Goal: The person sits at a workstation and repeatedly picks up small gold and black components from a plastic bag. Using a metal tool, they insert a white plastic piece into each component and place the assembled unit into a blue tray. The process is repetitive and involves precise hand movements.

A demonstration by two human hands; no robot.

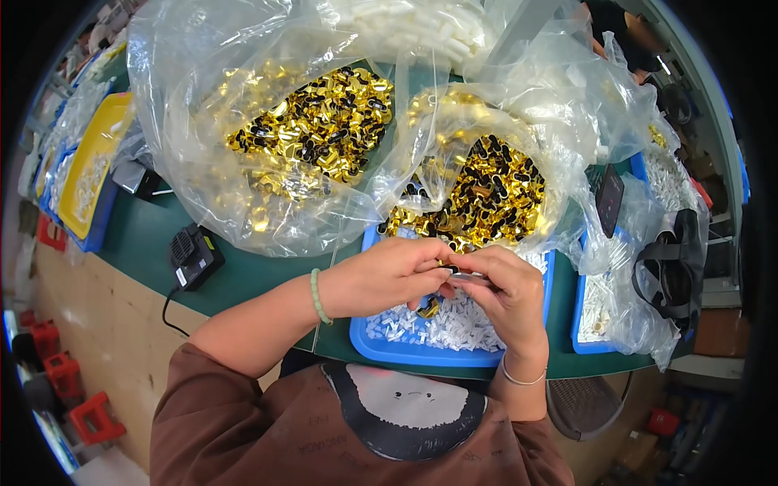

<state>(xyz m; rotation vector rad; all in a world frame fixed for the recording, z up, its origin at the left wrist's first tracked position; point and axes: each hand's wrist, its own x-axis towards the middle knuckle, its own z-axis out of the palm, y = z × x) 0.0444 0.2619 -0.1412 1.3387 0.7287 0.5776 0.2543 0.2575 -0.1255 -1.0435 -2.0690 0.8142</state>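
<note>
My hands meet above a blue tray (pixel 429 355) that holds many small white pieces (pixel 466 328). My left hand (pixel 393 278), with a beaded bracelet at its wrist, is closed with thumb and fingertips pinching a small black part (pixel 447 268). Against that part, my right hand (pixel 509 287) grips a slim grey metal tool (pixel 472 279); its exact kind is not clear. Just below the fingers sits a black-and-gold part (pixel 429 307). The fingers partly hide what lies between them.
Beyond the tray, a large clear bag (pixel 186 162) and a second plastic bag (pixel 559 186) hold gold-and-black parts. A black device (pixel 194 257) with a cable stands left on the green table (pixel 243 283). At right are a phone (pixel 609 201), a blue bin (pixel 580 324) and a black bag (pixel 677 267).
</note>
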